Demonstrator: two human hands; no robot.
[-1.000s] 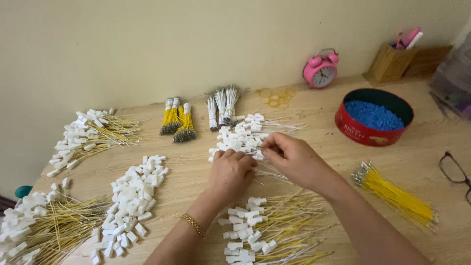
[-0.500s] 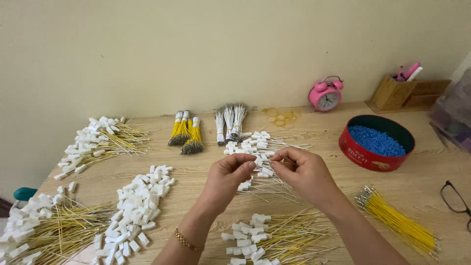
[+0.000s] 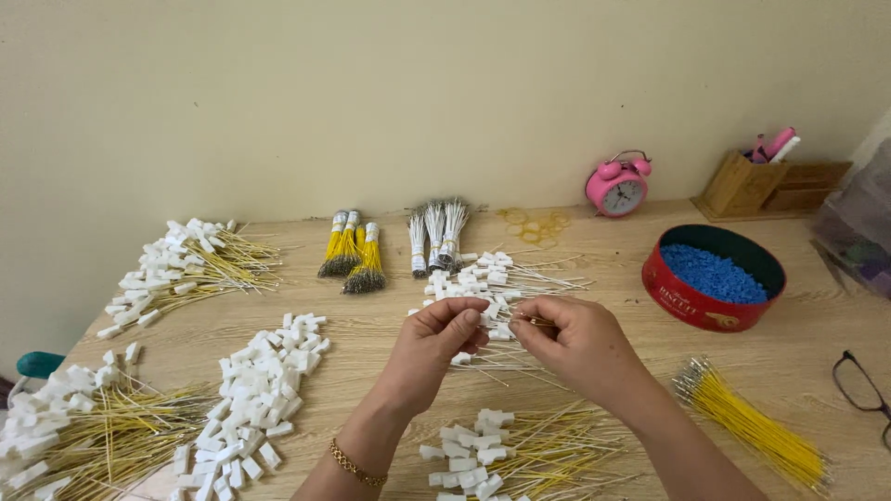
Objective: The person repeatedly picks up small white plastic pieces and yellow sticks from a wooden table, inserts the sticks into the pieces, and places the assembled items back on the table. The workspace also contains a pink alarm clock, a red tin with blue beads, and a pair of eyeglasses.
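Note:
My left hand (image 3: 436,351) and my right hand (image 3: 571,339) meet above the middle of the wooden table (image 3: 594,246). The left fingers pinch a small white plastic connector (image 3: 489,315). The right fingers hold a thin wire (image 3: 538,322) with its tip against that connector. Just beyond my hands lies a pile of white-wired connectors (image 3: 483,278). Below my hands lies a pile of yellow-wired connectors (image 3: 520,450).
Loose white connectors (image 3: 264,394) lie at the left, with yellow-wired piles at the far left (image 3: 186,264) and lower left (image 3: 74,427). Bound wire bundles (image 3: 390,246), a red tin of blue pieces (image 3: 715,278), loose yellow wires (image 3: 752,427), a pink alarm clock (image 3: 619,186), a wooden holder (image 3: 742,186) and glasses (image 3: 858,385) stand around.
My hands have come up off the white-wired pile and drawn together. The view has tilted down slightly, so the table sits lower in the frame.

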